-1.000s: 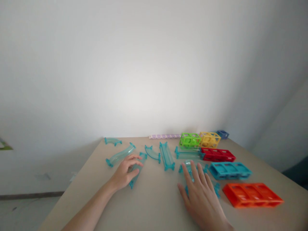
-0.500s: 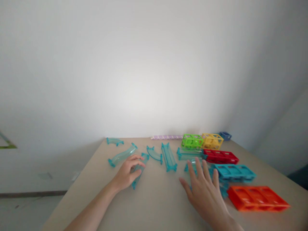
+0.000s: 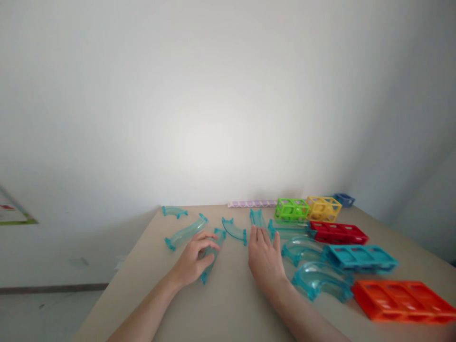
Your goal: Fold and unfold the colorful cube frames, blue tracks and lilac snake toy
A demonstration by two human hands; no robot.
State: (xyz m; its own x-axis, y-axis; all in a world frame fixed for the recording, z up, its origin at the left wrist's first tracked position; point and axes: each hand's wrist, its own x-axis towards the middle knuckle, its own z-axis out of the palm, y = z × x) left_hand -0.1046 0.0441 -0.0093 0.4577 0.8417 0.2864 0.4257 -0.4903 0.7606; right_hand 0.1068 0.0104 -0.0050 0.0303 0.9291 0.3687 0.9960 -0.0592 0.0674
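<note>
My left hand (image 3: 197,259) curls its fingers and thumb over a straight, see-through teal track piece (image 3: 215,251), which lies slanted on the table. Flat over the near half of another straight track piece (image 3: 257,217) is my right hand (image 3: 265,259), its fingers stretched forward; whether it presses on the piece I cannot tell. Between the hands and a little farther back lies a thin curved track piece (image 3: 234,232). Beyond my left hand is an S-shaped track piece (image 3: 187,231), and a small curved one (image 3: 174,211) lies near the far left corner.
On the right, a red frame block (image 3: 338,232), a teal one (image 3: 361,258) and an orange one (image 3: 404,300) adjoin teal tracks, including a curved piece (image 3: 322,280). Green (image 3: 292,209), yellow (image 3: 323,209) and blue (image 3: 344,199) frames stand behind. A purple patterned strip (image 3: 251,204) lies along the wall.
My right hand has moved left, from over the curved pieces on the right to the straight track piece in the middle. My left hand stays at its piece. The view has shifted slightly left.
</note>
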